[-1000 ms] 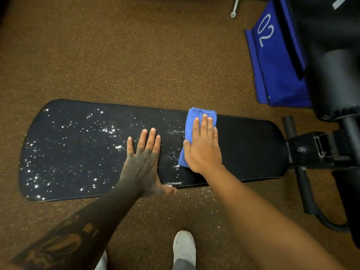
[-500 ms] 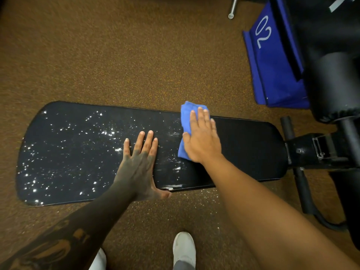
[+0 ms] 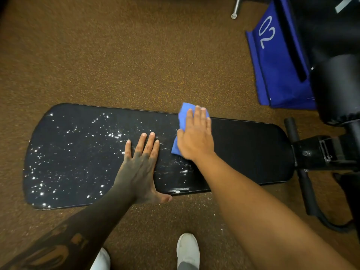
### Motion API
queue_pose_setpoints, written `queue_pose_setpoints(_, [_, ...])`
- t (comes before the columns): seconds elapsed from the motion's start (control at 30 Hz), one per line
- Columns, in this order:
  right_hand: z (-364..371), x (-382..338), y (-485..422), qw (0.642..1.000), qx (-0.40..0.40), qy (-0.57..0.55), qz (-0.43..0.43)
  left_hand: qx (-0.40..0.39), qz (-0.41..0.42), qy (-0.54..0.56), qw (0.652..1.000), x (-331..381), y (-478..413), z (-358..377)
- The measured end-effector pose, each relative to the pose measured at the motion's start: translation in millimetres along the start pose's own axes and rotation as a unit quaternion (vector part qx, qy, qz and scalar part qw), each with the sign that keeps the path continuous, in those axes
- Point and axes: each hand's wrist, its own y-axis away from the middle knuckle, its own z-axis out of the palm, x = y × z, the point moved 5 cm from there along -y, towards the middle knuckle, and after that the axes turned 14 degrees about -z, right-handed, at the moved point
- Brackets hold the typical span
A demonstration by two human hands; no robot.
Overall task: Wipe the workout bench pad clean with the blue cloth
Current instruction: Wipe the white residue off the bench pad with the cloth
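Right hand (image 3: 195, 137) pressed flat on blue cloth (image 3: 182, 116), left hand (image 3: 141, 162) spread flat on speckled bench pad (image 3: 253, 152), blue bag (image 3: 276, 75) beyond

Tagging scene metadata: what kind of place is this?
Most likely a gym: a black workout bench pad on a metal frame, speckled brown flooring, and a blue item marked 02.
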Motion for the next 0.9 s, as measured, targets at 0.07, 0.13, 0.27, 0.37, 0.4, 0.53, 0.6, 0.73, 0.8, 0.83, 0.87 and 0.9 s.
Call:
queue_pose_setpoints(0.07, [6, -17, 10, 0.994, -0.015, 0.01, -0.103, 0.0, 0.002, 0.001, 1.0, 0, 0, 0])
queue_pose_setpoints(0.13, [4, -12, 14, 0.99, -0.032, 0.029, -0.137, 0.0, 0.001, 0.002, 1.0, 0, 1, 0])
queue_pose_setpoints(0.27, [-8, -1, -6, 0.996, -0.014, 0.041, -0.072, 0.002, 0.007, 0.008, 1.0, -9, 1, 0])
queue_pose_setpoints(0.37, [-1, -16, -11, 0.997, -0.025, 0.016, -0.076, 0.002, 0.009, 0.001, 1.0, -14, 3, 0])
queue_pose_setpoints(0.4, [1, -17, -10, 0.997, -0.032, 0.019, -0.071, 0.004, 0.01, -0.001, 1.0, -15, 4, 0])
queue_pose_setpoints(0.53, [5, -21, 13, 0.998, -0.012, 0.019, -0.052, 0.008, 0.009, -0.002, 1.0, -19, 4, 1])
queue_pose_setpoints(0.6, [12, -29, 40, 0.998, -0.002, 0.021, -0.062, 0.014, 0.006, -0.001, 1.0, -20, 4, 2])
queue_pose_setpoints(0.73, [20, -22, 56, 0.998, -0.021, 0.018, -0.053, 0.016, 0.008, -0.003, 1.0, -20, 5, 1])
queue_pose_setpoints(0.8, [13, -17, 34, 1.0, -0.014, 0.009, -0.013, 0.015, 0.007, -0.005, 1.0, -20, 5, 1])
queue_pose_setpoints(0.83, [11, -17, 25, 1.0, -0.01, 0.006, 0.006, 0.017, 0.007, -0.006, 1.0, -20, 5, 1])
queue_pose_setpoints(0.87, [11, -20, 21, 1.0, -0.006, 0.003, 0.015, 0.017, 0.006, -0.007, 1.0, -21, 5, 1])
queue_pose_setpoints(0.9, [11, -25, 24, 1.0, -0.003, 0.002, 0.014, 0.015, 0.008, -0.008, 1.0, -22, 6, 1])
